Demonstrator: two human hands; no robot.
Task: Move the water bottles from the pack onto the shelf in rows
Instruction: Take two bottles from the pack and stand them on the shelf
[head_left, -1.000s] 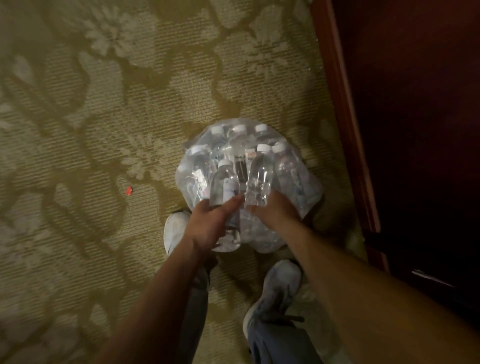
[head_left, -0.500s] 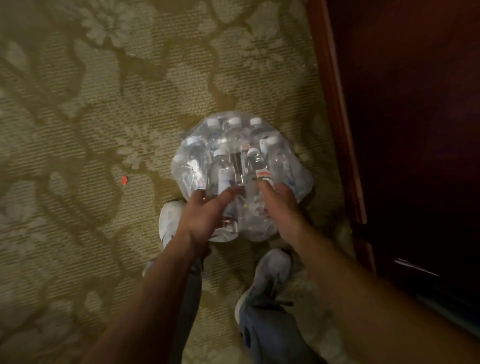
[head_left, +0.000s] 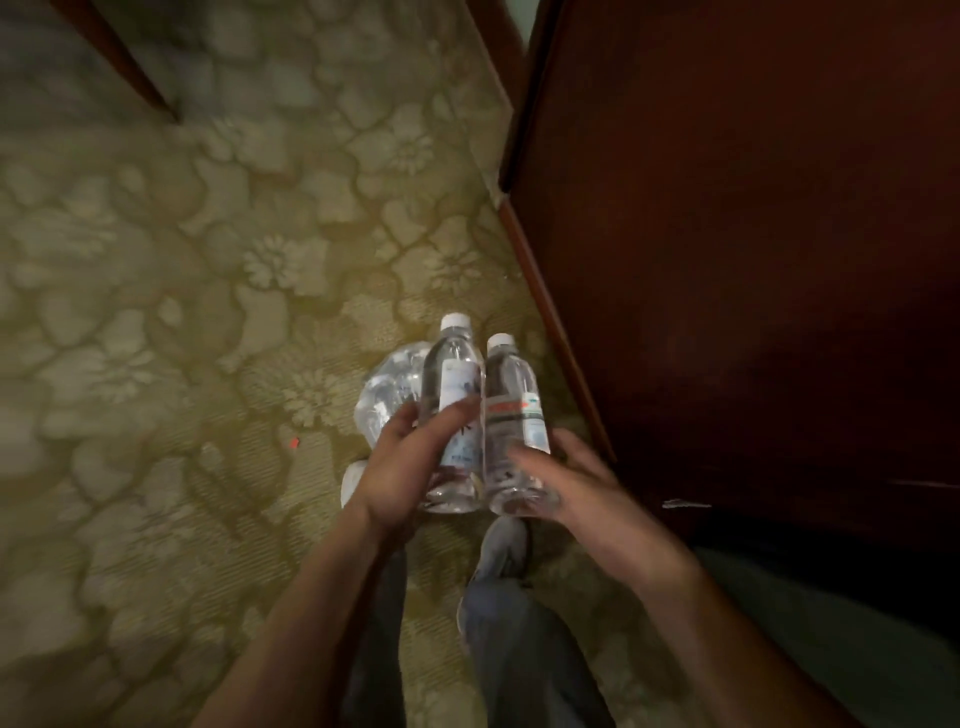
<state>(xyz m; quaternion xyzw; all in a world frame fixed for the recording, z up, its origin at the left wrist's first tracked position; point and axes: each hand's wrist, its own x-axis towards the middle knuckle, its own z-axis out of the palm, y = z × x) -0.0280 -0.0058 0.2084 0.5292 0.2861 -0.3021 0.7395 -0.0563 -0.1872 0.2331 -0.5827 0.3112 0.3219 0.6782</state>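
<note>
while left hand (head_left: 410, 462) grips one bottle (head_left: 451, 395), right hand (head_left: 582, 493) grips second bottle (head_left: 514, 415); pack (head_left: 387, 395) behind, cabinet (head_left: 727, 260) beside.

Both bare forearms stretched forward and down, close together. Left hand (head_left: 415, 462) curled round a water bottle (head_left: 451, 410), thumb laid across its label. Right hand (head_left: 576, 493) wrapped round a second bottle (head_left: 514, 415), fingers blurred.

Both forearms are bare — no sleeves, watch or rings can be seen. The person wears grey-blue trousers (head_left: 524, 649) and pale grey sneakers (head_left: 501, 548) — the left one shows only partly.
</note>
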